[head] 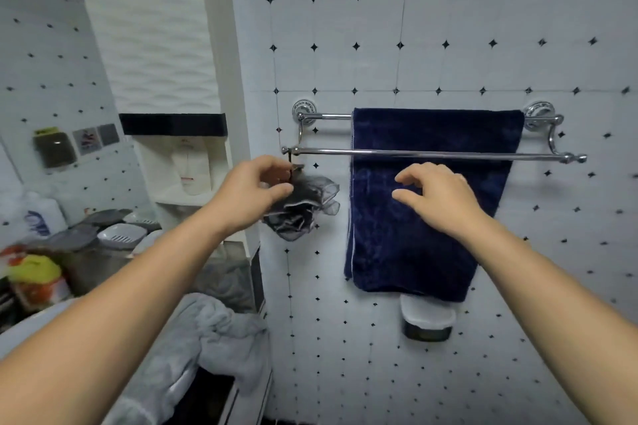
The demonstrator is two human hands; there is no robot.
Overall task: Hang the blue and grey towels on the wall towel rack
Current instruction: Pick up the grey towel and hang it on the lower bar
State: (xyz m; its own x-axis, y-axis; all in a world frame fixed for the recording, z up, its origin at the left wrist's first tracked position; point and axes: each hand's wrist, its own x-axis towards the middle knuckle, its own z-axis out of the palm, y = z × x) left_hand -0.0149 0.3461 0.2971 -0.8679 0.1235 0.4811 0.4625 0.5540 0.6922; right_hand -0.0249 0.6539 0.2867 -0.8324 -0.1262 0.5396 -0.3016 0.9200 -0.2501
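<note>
Blue towel [431, 203] hangs folded over the rear bar of the wall towel rack [431, 154]; our grey towel [214, 331] lies crumpled below left. Our left hand [253, 191] pinches a grey mesh sponge [305, 207], our right hand [436, 195] hovers open before the blue towel.

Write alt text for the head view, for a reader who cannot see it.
A blue towel hangs over the back bar of a chrome wall towel rack, while a grey towel lies crumpled below to the left. The left hand fingers a grey mesh sponge hanging at the front bar's left end; the right hand hovers open before the blue towel.
</note>
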